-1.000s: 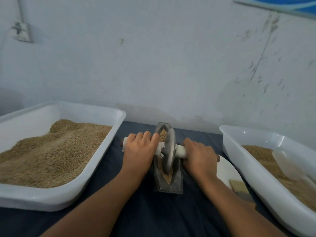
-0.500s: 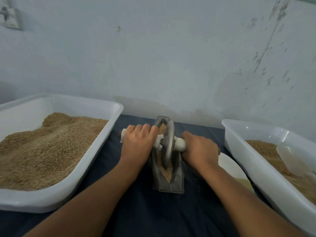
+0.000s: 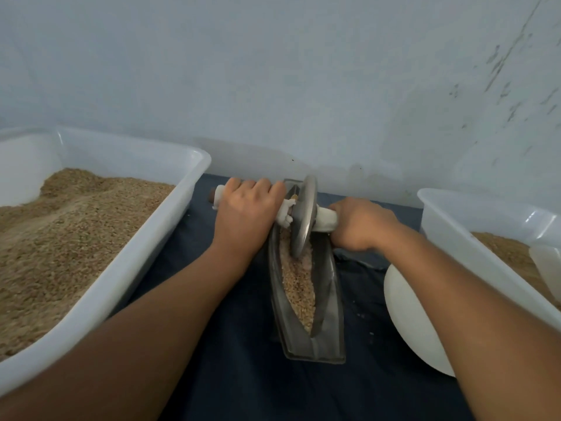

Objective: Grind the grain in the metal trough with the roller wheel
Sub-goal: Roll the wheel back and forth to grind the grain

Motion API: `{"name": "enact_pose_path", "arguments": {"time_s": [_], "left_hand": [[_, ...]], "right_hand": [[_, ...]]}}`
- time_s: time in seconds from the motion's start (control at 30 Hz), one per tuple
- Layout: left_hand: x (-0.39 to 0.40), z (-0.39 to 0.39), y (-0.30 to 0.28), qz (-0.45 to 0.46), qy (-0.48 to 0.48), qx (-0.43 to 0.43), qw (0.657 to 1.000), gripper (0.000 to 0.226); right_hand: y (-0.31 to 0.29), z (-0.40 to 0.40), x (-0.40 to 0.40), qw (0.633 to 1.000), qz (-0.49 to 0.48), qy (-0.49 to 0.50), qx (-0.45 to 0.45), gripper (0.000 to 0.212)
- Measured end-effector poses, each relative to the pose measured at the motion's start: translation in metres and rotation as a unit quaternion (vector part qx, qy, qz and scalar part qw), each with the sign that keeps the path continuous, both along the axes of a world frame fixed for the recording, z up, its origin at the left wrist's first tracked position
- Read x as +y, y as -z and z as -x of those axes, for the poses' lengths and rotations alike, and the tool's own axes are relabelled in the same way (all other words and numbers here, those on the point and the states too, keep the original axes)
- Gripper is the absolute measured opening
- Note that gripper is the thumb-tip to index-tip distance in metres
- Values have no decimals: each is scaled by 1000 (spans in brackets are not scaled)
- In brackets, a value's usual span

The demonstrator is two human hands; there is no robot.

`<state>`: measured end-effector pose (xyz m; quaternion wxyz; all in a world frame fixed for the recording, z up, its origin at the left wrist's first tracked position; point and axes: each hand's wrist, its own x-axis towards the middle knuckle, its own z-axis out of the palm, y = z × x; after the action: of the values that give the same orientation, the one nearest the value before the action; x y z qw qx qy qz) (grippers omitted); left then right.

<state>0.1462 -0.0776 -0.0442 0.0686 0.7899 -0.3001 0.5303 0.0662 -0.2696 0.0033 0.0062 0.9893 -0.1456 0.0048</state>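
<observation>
- Metal trough (image 3: 329, 302) lies lengthwise on dark cloth (image 3: 243, 375), between two white tubs.
- Roller wheel (image 3: 303, 217) stands upright in the trough's far end, rim in the grain (image 3: 299, 287).
- Left hand (image 3: 247, 218) and right hand (image 3: 359, 224) each grip the white axle handle (image 3: 326, 218), fingers curled round it.
- Left tub (image 3: 170, 214) holds grain; right tub (image 3: 449, 220) apparently likewise, partly cut off.
</observation>
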Motion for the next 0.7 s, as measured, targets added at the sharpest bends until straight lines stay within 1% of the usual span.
{"name": "enact_pose_path", "arguments": {"time_s": [0.1, 0.17, 0.37, 0.5, 0.7], "left_hand": [[-4, -4, -1, 7, -3, -19, 1000, 21], [-6, -5, -1, 9, -12, -30, 999, 21], [-4, -1, -3, 21, -15, -40, 999, 22], [-1, 7, 0, 24, -20, -32, 999, 20], [8, 23, 0, 5, -9, -11, 1000, 18]], "right_hand": [[-1, -7, -6, 999, -31, -8, 13, 18], [0, -7, -9, 999, -34, -12, 8, 16], [3, 3, -3, 999, 5, -12, -46, 15], [8, 15, 4, 996, 28, 1, -83, 16], [16, 32, 16, 988, 62, 13, -142, 13]]}}
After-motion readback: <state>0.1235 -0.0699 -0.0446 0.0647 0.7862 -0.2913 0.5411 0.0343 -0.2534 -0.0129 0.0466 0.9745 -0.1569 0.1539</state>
